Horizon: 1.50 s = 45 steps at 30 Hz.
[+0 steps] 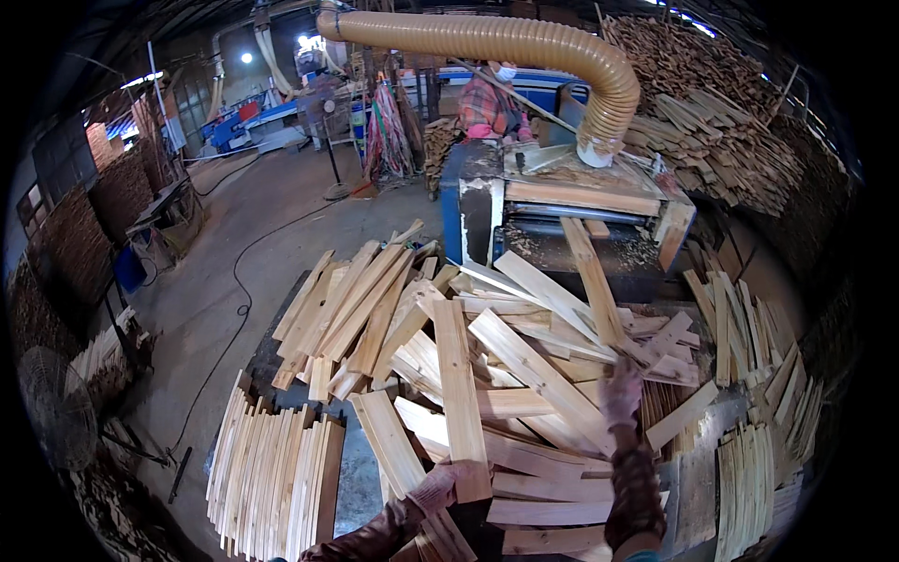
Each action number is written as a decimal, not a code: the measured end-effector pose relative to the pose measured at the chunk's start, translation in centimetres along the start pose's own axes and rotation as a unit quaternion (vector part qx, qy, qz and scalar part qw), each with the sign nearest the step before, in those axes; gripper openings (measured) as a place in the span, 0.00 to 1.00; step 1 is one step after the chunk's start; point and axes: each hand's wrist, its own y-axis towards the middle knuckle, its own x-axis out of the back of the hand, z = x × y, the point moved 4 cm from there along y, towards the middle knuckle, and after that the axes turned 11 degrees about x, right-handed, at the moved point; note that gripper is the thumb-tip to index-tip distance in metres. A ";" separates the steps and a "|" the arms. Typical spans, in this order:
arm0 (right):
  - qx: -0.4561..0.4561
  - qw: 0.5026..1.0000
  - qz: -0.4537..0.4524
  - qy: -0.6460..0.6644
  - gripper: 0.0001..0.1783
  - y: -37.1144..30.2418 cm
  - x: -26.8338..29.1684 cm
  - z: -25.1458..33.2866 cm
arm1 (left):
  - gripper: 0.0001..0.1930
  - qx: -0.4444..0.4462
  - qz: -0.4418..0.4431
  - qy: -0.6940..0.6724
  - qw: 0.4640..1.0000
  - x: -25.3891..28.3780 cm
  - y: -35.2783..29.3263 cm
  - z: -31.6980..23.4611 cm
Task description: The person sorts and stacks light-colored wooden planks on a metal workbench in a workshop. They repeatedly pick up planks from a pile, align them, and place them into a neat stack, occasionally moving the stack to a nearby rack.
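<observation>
My left hand (438, 488), in a pale pinkish glove, grips the lower end of a flat wooden board (458, 398). The board points away from me over a loose heap of boards (524, 403). Farther right, my gloved right hand (621, 395) reaches over the heap. It is near the close end of a long board (592, 281) that slopes down from the planer's opening. My right fingers are blurred, and whether they touch or hold that board is unclear.
A blue-sided planing machine (562, 201) stands ahead, with a ribbed tan hose (496, 36) on top. Behind it is a masked person (489, 105) in plaid. Upright boards (272, 478) stand stacked at left, more strips (746, 487) at right. A cable (245, 281) crosses the floor.
</observation>
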 end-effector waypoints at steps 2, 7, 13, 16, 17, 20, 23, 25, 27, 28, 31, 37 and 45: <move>-0.015 0.992 -0.031 -0.123 0.42 5.0 0.6 -7.9 | 0.20 0.033 -0.003 0.042 0.999 -1.2 -0.2 -0.3; 0.116 0.983 0.004 -0.143 0.45 6.6 0.1 -9.0 | 0.19 0.014 0.012 0.069 0.997 1.3 -2.0 -0.9; 0.090 0.979 0.121 -0.138 0.39 5.4 1.4 -5.6 | 0.17 0.013 -0.061 0.099 0.993 0.6 -2.5 -0.8; 0.054 0.979 0.128 -0.148 0.34 5.6 0.6 -8.7 | 0.17 0.016 -0.009 0.108 0.994 -0.1 -1.0 -0.3; 0.043 0.982 0.111 -0.148 0.33 5.6 0.0 -10.2 | 0.17 0.018 0.005 0.106 0.994 -0.3 -0.9 -0.5; 0.110 0.992 -0.037 -0.038 0.30 0.7 1.4 -1.7 | 0.17 0.003 0.017 0.069 0.997 1.2 -3.2 -0.8; -0.029 0.998 -0.055 0.019 0.33 -6.3 0.6 1.6 | 0.18 -0.001 0.054 0.041 0.998 1.1 -4.2 -0.5; 0.035 0.990 -0.058 0.122 0.37 -11.6 -4.3 0.3 | 0.19 0.006 0.054 0.037 0.998 0.4 -5.0 -0.4; 0.221 0.964 -0.144 0.047 0.35 -17.6 -7.6 0.4 | 0.20 0.014 0.061 0.084 0.994 -0.1 -5.5 -0.3; 0.136 0.943 0.011 0.304 0.28 -19.4 -7.0 3.0 | 0.20 0.025 0.053 0.100 0.993 0.5 -6.2 0.4; -0.016 0.855 0.116 0.505 0.18 -22.8 -10.7 3.9 | 0.17 0.069 0.051 0.047 0.995 2.2 -6.0 0.9; -0.075 0.721 0.151 0.672 0.17 -25.2 -12.6 4.5 | 0.23 0.008 0.005 0.072 0.997 3.1 -8.2 1.4; -0.115 0.710 0.182 0.670 0.19 -25.0 -7.2 8.2 | 0.21 0.018 0.012 0.016 1.000 3.6 -9.0 2.1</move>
